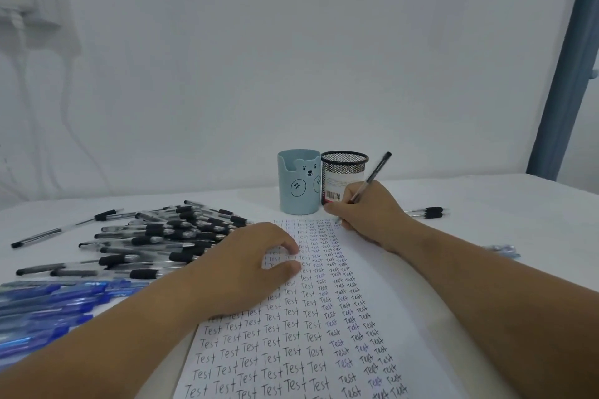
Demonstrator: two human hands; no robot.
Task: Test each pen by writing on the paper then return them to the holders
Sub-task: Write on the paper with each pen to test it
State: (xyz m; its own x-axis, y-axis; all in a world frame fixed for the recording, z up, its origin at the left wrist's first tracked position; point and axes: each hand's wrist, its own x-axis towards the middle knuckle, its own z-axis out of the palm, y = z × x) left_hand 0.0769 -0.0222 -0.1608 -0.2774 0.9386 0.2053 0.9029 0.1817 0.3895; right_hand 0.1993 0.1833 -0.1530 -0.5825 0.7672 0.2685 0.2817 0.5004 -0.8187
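The right hand (366, 210) pinches a black pen (372, 176) low down, its tip at the top of the paper (324, 317). The left hand (246, 269), fingers loose, presses the paper flat. The pen looks light, stiff and smooth.

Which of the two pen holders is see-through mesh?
The black holder on the right; the pale blue holder beside it is solid with a bear face.

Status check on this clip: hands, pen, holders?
Right hand grips black pen, tip at top of white paper. Left hand rests on paper. Blue bear holder and black mesh holder look empty. Nothing blocking.
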